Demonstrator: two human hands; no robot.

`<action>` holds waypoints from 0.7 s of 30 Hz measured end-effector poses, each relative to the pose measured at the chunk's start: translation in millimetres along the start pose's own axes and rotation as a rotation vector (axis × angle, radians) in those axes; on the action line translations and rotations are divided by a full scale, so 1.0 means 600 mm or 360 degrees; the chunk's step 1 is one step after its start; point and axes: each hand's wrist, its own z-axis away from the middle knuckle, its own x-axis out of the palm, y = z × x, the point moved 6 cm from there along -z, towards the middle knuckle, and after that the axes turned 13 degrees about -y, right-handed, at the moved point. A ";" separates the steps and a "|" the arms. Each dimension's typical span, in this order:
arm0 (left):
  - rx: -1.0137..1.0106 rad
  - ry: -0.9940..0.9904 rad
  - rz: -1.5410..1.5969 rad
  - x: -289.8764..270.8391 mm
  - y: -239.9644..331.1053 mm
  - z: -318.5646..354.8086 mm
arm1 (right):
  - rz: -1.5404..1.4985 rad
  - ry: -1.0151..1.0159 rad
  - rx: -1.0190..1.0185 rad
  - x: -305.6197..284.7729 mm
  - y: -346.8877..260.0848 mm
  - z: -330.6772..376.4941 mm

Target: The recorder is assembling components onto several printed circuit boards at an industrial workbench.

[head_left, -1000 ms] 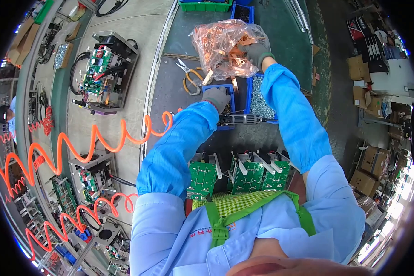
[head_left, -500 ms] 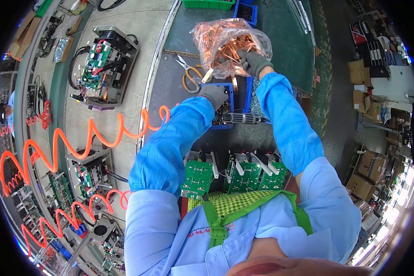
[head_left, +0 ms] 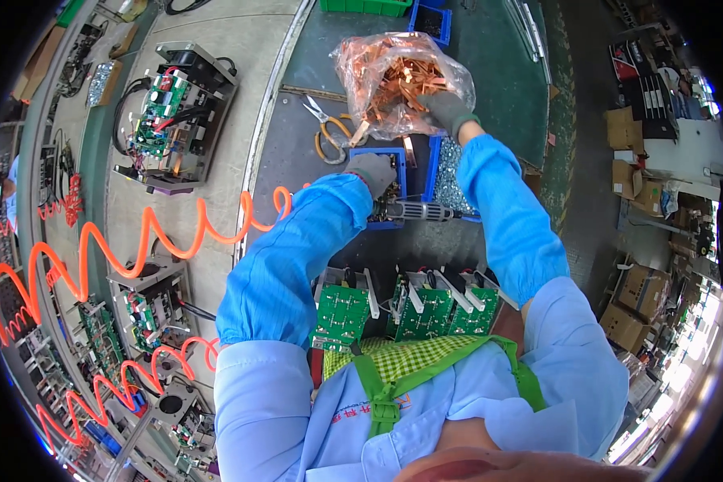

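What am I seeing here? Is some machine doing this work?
No machine arms: these are a person's own hands, in grey gloves. A wide camera on the person's head looks down, so straight edges bend.

The right hand is at the opening of a clear plastic bag full of copper-coloured pieces. The left hand is at a blue bin; whatever either hand holds is hidden.

Also on the table lie an orange-handled hand tool and small silvery parts in another blue bin.
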 end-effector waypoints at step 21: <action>0.0316 0.0289 -0.0360 0.015 0.003 -0.006 | 0.1845 0.0756 -0.0520 0.057 -0.122 -0.029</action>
